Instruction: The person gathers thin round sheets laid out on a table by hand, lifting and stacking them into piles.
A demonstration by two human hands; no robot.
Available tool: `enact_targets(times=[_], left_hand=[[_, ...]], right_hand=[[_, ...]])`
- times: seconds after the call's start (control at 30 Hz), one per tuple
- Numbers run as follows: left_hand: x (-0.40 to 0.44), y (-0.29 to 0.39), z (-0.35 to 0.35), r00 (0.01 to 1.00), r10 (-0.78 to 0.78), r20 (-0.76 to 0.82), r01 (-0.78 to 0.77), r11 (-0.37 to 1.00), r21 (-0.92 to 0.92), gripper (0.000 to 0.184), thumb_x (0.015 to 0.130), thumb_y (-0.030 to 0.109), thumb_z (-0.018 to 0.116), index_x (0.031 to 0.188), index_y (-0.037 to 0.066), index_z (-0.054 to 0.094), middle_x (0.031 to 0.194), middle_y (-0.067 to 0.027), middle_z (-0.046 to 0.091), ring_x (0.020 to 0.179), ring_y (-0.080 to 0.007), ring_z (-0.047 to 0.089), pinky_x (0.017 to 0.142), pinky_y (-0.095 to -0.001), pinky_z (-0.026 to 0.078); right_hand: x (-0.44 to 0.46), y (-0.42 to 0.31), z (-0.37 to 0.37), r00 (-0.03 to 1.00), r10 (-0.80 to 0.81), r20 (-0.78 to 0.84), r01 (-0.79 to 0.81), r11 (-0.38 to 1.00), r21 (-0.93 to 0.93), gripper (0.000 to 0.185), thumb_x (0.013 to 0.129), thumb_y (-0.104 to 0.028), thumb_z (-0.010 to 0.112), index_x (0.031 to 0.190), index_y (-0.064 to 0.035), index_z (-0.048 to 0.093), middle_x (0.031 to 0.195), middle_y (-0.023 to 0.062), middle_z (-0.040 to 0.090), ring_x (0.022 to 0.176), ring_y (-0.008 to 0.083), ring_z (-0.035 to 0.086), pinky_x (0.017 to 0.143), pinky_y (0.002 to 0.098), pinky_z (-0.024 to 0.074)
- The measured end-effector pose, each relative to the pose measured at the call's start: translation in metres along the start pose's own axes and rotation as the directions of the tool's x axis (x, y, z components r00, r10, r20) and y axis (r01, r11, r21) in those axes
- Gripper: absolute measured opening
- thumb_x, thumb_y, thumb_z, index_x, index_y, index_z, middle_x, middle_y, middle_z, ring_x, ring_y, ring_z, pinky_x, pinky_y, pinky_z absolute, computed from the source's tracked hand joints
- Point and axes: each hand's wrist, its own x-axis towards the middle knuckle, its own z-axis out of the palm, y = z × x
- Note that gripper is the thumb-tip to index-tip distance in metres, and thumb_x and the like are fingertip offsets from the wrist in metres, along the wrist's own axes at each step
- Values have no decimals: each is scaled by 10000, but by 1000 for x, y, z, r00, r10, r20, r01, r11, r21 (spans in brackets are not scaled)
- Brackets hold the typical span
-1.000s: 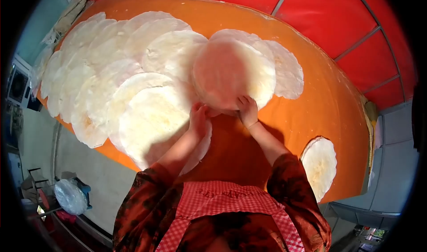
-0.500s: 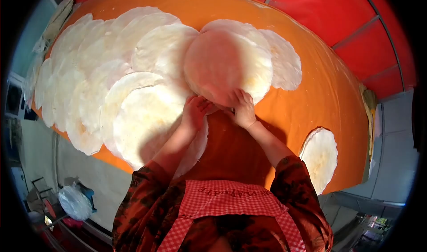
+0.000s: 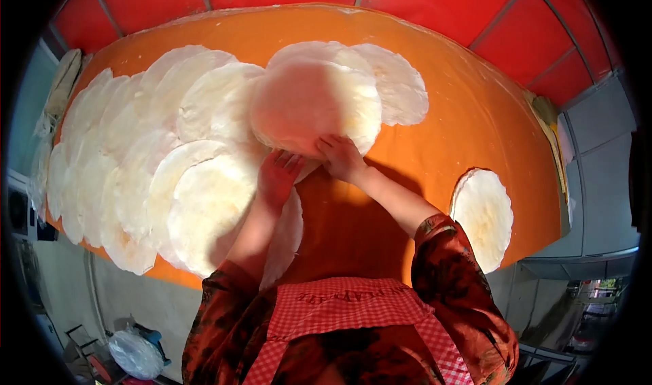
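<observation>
Here, mid-table on the orange table, toward its far side, lies the round sheet; the right hand has fingers over its near edge, the left hand is at that edge too, the two just apart, and whether either pinches, I can't tell! Over the table's left half, overlapping sheets spread wide: that part looks well covered. A brighter round lies near the table's front left; at the table's right end, a separate round sits apart, seemingly left over. Layers mid-table are hidden, so what remains can't be counted.
</observation>
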Motion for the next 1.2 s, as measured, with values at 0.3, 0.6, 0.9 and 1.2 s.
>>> enact_targets(times=[0.3,0.6,0.9,1.2], left_hand=[[25,1,-32,900,153,407,-405,639,654,377,991,296,464,1278,52,452,1258,-133,487,1156,-307,494,1009,-452,445],[-39,-7,13,995,-21,96,8,991,133,504,978,310,494,1379,28,375,1401,-150,424,1277,-302,420,1068,-464,367],[-139,-74,-54,998,53,46,-70,661,747,396,879,55,587,1268,-1,542,1192,-128,623,1067,-242,607,875,-331,506],[-132,-80,-42,933,-52,-356,220,865,451,297,869,60,610,1156,-17,618,1093,-108,661,995,-220,632,849,-336,519]], right_hand=[[-2,-13,31,965,62,-253,-84,994,-76,332,783,-97,577,1114,-84,610,1148,103,625,1074,300,589,873,430,466],[-51,-16,-34,994,-37,100,52,987,-155,106,774,-130,537,847,-89,602,864,92,598,866,302,581,738,406,457],[-188,-90,-83,917,-268,295,243,963,119,260,770,-183,589,984,-42,633,984,142,615,882,282,617,651,371,534],[-86,201,-37,292,955,61,-400,64,914,150,890,-75,552,822,-70,686,839,21,663,712,154,563,633,288,490]])
